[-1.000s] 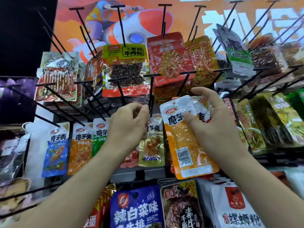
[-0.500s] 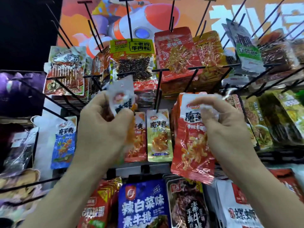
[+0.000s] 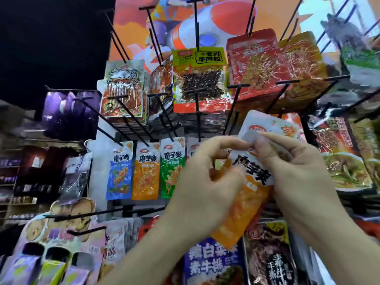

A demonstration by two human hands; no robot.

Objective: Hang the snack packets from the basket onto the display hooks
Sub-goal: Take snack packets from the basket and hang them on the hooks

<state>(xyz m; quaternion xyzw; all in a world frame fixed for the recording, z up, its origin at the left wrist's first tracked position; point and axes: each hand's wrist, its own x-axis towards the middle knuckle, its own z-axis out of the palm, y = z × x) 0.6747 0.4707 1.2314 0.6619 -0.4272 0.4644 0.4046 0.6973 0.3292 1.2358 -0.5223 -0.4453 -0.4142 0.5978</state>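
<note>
Close beneath hook tips, orange packet

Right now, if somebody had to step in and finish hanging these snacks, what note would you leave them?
Left hand: pinches the top of the held orange packet.
Right hand: grips the same packet's top, thumb on its white header.
Packet: tilted in front of the rack, not yet on a hook.
Done: a blue packet and a green packet of the same brand already hang in the middle row.
Left: thread the held packet onto a hook; the bare hook just above looks nearest. The basket is out of view, so I cannot tell how many packets remain.
</note>
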